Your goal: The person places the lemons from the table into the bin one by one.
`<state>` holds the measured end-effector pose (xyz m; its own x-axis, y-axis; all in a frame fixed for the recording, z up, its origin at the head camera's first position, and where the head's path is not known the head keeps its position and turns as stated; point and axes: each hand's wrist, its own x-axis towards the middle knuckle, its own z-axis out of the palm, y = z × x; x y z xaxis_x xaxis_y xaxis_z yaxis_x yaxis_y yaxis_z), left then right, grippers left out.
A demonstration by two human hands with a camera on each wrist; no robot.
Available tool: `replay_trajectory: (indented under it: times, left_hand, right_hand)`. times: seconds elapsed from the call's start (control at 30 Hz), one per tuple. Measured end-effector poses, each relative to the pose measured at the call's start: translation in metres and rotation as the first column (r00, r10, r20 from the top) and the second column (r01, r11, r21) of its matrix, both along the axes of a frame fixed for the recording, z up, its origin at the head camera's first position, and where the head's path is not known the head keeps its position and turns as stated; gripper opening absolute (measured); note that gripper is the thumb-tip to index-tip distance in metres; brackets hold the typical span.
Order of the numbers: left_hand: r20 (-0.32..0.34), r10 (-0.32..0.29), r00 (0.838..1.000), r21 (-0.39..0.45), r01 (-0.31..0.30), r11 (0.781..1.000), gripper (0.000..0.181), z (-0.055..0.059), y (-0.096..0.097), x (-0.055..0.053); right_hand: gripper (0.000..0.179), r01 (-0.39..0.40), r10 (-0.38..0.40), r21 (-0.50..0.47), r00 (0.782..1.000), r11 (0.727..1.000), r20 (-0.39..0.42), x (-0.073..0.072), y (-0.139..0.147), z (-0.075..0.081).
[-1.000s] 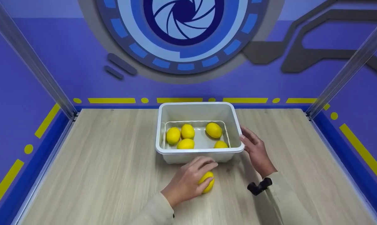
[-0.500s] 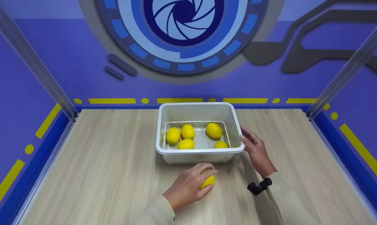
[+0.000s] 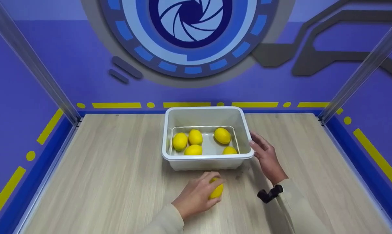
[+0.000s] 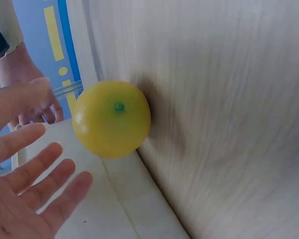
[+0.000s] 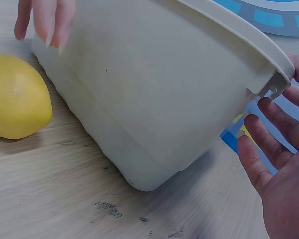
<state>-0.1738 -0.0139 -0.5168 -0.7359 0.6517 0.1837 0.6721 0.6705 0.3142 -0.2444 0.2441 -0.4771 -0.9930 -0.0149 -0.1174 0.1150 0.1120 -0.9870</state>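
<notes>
A yellow lemon point(image 3: 217, 191) lies on the wooden table in front of a white plastic bin point(image 3: 208, 164). My left hand point(image 3: 196, 195) arches over the lemon's left side, and in the left wrist view its fingers point(image 4: 65, 181) are spread apart beside the fruit, whose green stem tip faces the camera. At the bin's right side, my right hand point(image 3: 267, 159) holds the rim, thumb on top and fingertips point(image 5: 249, 122) below it. Inside the bin sit several more lemons point(image 3: 222, 135), two partly hidden by the front wall.
Behind the wooden table point(image 3: 118, 169) stands a blue printed wall point(image 3: 62, 61), close beyond the bin. Side panels flank both edges, with metal posts point(image 3: 361, 61) at the back corners. A black wrist strap point(image 3: 270, 194) is on the right arm.
My left hand has come down slightly toward me around the lemon, its fingers drawing in from near the bin's front wall. The right hand and bin stay in place.
</notes>
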Motion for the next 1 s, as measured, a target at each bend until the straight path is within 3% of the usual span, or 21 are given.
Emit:
replay_trajectory:
  times: [0.17, 0.47, 0.8, 1.0]
  left_hand:
    - [0.042, 0.011, 0.999, -0.064, -0.009, 0.998, 0.056, -0.002, 0.001, 0.001]
    - [0.065, 0.012, 0.998, -0.087, -0.006, 0.996, 0.062, -0.007, 0.002, 0.0]
    - [0.145, 0.032, 0.989, -0.107, -0.016, 0.994, 0.065, -0.011, 0.005, -0.002]
    - [0.172, 0.034, 0.984, -0.109, -0.015, 0.994, 0.063, -0.012, 0.006, -0.004]
  right_hand:
    - [0.056, -0.002, 0.002, -0.003, 1.0, 1.0, -0.008, 0.0, 0.0, 0.0]
    - [0.059, 0.001, -0.001, 0.017, 0.999, 1.0, -0.033, -0.012, 0.009, -0.025]
    - [0.057, -0.002, 0.002, -0.003, 1.0, 1.0, -0.02, -0.006, 0.004, -0.009]
    - [0.06, 0.0, 0.001, 0.013, 0.999, 1.0, -0.033, -0.01, 0.009, -0.02]
